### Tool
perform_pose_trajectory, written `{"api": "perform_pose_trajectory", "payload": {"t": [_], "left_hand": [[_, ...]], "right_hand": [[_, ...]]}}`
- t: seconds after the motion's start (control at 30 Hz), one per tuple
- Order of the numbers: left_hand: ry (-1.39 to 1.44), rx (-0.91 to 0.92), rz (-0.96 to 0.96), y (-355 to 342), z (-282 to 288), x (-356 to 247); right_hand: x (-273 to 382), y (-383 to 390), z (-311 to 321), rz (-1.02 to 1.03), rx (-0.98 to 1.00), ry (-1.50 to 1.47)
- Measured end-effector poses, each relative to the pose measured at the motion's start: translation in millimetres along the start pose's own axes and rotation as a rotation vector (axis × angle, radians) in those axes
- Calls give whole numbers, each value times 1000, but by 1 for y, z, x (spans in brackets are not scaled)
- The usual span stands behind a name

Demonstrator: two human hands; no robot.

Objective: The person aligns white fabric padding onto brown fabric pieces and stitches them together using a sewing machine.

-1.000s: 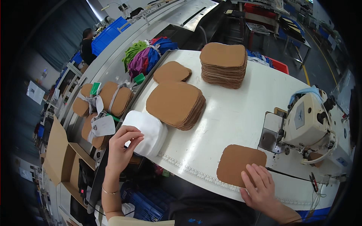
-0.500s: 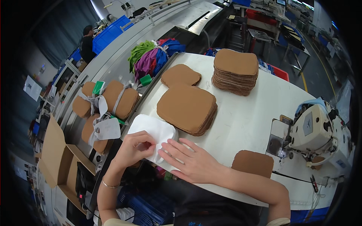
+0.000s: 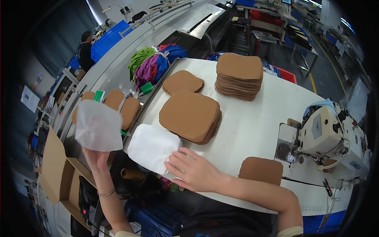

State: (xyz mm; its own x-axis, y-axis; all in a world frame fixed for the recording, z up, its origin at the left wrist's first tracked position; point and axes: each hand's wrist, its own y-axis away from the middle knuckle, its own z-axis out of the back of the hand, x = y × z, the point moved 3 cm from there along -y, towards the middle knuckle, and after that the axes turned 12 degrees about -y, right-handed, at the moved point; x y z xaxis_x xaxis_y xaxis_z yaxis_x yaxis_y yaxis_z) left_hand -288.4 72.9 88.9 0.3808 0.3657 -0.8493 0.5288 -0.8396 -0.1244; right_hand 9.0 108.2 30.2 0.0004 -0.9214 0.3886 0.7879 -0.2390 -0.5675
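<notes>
My left hand (image 3: pixel 96 158) is raised at the left, closed on a thin, see-through white sheet (image 3: pixel 99 127) with rounded corners. The sheet stands up above the hand and hides most of the fingers. My right hand (image 3: pixel 197 170) lies with fingers stretched out over the right edge of a white stack of rounded sheets (image 3: pixel 151 147) at the table's left corner. Just beyond that stack is a thick pile of brown rounded pieces (image 3: pixel 189 115). One more brown piece (image 3: pixel 260 170) lies past my right forearm, near the sewing machine (image 3: pixel 323 130).
A tall brown stack (image 3: pixel 239 75) and a low brown one (image 3: pixel 182 82) stand farther back on the white table (image 3: pixel 244 126). Left of the table are tied brown bundles (image 3: pixel 130 112), bunched coloured cloth (image 3: pixel 148 67) and an open cardboard box (image 3: pixel 59 166). A person (image 3: pixel 85 51) is far left.
My left hand has lifted off the white stack and swung left and up, taking a single white sheet with it. My right hand stays on the stack. The whole view has shifted slightly.
</notes>
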Motion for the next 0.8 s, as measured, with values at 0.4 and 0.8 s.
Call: {"api": "perform_pose_trajectory", "payload": {"t": [0.4,0.8], "left_hand": [[-1137,1159,-436,150,-184,129],[-540,957,857,204,-174,191]], "right_hand": [[63,134,54,-1065,-881,-1680],[115,248,96,-1356,-559,-1437]]}}
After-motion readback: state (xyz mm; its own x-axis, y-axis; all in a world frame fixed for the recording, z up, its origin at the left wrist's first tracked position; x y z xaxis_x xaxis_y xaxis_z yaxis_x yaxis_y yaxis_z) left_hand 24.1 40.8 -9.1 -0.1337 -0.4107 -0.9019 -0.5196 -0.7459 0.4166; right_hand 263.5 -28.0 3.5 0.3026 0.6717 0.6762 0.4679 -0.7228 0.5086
